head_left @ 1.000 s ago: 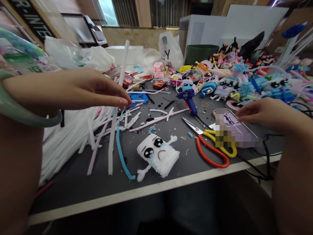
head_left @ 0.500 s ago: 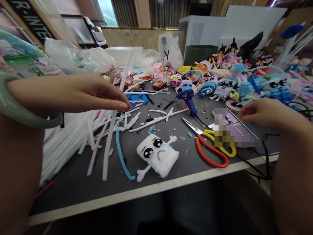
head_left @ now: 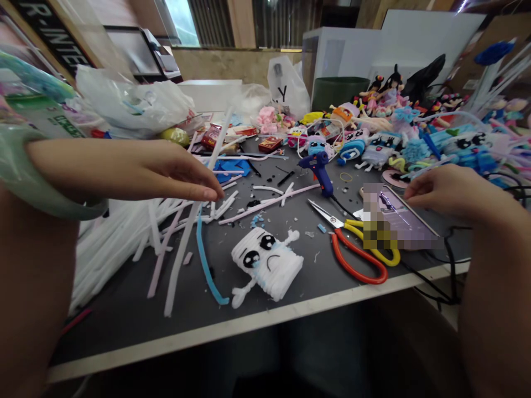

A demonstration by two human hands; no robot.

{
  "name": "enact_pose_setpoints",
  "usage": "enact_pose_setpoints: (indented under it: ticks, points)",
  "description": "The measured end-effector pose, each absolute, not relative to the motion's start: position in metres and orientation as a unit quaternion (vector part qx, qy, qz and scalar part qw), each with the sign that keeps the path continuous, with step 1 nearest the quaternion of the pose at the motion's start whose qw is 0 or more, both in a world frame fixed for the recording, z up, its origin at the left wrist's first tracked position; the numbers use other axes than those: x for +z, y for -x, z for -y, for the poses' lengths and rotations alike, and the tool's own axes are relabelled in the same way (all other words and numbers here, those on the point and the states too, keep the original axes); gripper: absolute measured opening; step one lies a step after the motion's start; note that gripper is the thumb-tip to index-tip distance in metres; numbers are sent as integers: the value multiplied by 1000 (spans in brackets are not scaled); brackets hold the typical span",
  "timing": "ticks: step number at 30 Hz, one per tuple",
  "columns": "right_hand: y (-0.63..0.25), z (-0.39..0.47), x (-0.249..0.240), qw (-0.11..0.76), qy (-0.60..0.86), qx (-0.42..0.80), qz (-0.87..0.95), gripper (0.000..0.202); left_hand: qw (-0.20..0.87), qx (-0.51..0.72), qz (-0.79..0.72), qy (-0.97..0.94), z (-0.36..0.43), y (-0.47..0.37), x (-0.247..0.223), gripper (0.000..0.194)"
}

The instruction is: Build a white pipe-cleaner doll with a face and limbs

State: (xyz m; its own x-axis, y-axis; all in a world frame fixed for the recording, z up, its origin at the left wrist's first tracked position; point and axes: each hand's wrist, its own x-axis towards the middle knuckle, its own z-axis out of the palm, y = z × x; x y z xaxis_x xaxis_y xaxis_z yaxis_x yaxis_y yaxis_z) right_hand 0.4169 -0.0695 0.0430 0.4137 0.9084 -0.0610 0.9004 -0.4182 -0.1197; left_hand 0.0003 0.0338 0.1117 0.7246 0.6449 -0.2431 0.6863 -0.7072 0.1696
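Note:
My left hand, with a pale green bangle on its wrist, is closed with thumb and fingers pinched round a long white pipe cleaner. The stem slants from above the fingers down toward the table's front. Beside its lower part lies a blue pipe cleaner. To the right, a white pipe-cleaner figure with big black eyes and a frown lies face up. Over the far edge of a phone, my right hand is closed, fingertips together; whatever they may hold is hidden.
Scissors with red and yellow handles lie right of the figure. A blue glue gun stands behind them, its cord running right. White pipe cleaners are heaped at left. Plush-like dolls crowd the back right; plastic bags lie at back left.
My left hand has dropped slightly, and the white pipe cleaner's lower end has swung left and nearer the table's front edge. My right hand has barely moved.

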Motion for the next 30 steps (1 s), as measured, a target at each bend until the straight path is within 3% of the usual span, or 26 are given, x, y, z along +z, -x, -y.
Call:
enact_pose_setpoints:
  ticks: [5, 11, 19, 25, 30]
  points:
    - [-419, 68, 43, 39, 836, 62, 544, 14, 192, -158, -341, -907, -28, -10, 109, 58]
    - [-425, 66, 36, 41, 799, 124, 587, 18, 215, -176, -303, -911, -23, -19, 103, 35]
    - [-422, 66, 36, 86, 780, 129, 606, 25, 290, -216, -216, -907, -9, -33, 96, 25]
    - [-406, 75, 41, 266, 762, 95, 583, 19, 333, -242, -159, -897, -2, -47, 78, 23]
    - [-392, 77, 44, 325, 761, 88, 555, 19, 302, -235, -145, -912, 5, -56, 67, 22]
